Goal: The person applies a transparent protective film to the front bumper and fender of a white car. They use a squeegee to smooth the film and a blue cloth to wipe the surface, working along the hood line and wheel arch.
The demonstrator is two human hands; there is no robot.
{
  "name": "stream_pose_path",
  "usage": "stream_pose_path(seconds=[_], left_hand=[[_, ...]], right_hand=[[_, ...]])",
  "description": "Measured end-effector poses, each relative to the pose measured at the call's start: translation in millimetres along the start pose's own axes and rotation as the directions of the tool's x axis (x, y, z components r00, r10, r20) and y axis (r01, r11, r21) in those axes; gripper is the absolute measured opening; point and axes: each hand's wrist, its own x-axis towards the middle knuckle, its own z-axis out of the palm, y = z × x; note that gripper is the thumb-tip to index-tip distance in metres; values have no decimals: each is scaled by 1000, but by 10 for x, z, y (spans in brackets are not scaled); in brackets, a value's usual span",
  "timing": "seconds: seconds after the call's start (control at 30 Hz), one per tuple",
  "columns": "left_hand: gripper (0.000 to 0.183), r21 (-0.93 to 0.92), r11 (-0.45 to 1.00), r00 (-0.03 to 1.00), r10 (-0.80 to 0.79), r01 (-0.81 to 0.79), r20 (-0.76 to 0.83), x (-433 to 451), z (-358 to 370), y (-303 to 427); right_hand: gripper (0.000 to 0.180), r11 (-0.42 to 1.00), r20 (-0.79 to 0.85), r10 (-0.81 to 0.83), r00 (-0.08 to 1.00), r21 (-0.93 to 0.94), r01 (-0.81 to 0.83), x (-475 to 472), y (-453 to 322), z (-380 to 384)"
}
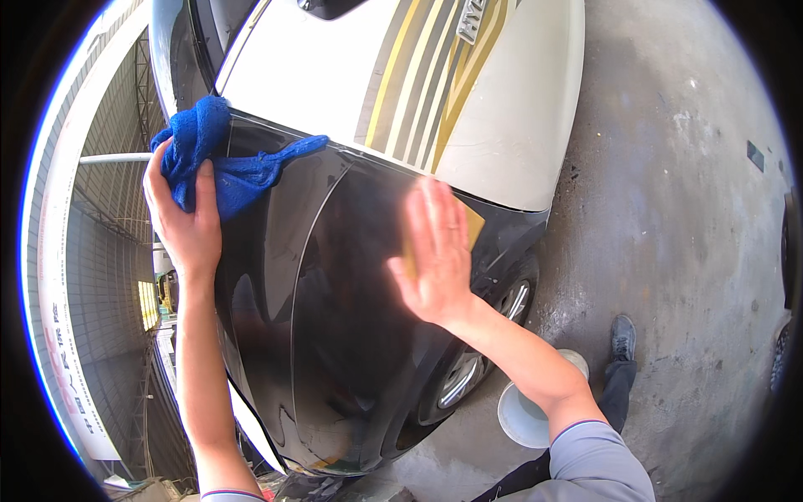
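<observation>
My left hand (188, 213) grips a bunched blue cloth (241, 182) at the upper left of a car's black body panel (357, 282). One end of the cloth trails toward the seam with the white panel. My right hand (436, 251), blurred, lies flat over a yellow sheet (472, 223), which looks like sandpaper, on the black panel. Most of the sheet is hidden under my fingers. Beyond the seam, the white panel (288, 69) carries yellow and grey stripes (408, 88) and a raised badge (473, 19).
Below my right forearm, the car's wheel (461, 379) shows silver spokes. A white bucket (521, 423) stands on the concrete floor (677, 251), partly behind my arm. My shoe (623, 339) is to its right. At the far left hangs a white banner (75, 351) bearing writing.
</observation>
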Motion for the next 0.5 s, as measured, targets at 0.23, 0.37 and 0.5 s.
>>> stream_pose_path(seconds=[0.23, 0.37, 0.5], left_hand=[[56, 56, 997, 999, -54, 54, -5, 4, -14, -30], [58, 11, 999, 999, -32, 32, 24, 5, -16, -30], [58, 36, 999, 999, -24, 23, 22, 15, -27, -23]], right_hand=[[80, 995, -39, -12, 999, 95, 15, -233, 331, -58], [88, 992, -50, 101, 994, 81, -97, -335, 280, -16], [93, 996, 153, -48, 987, 81, 36, 86, 2, -19]])
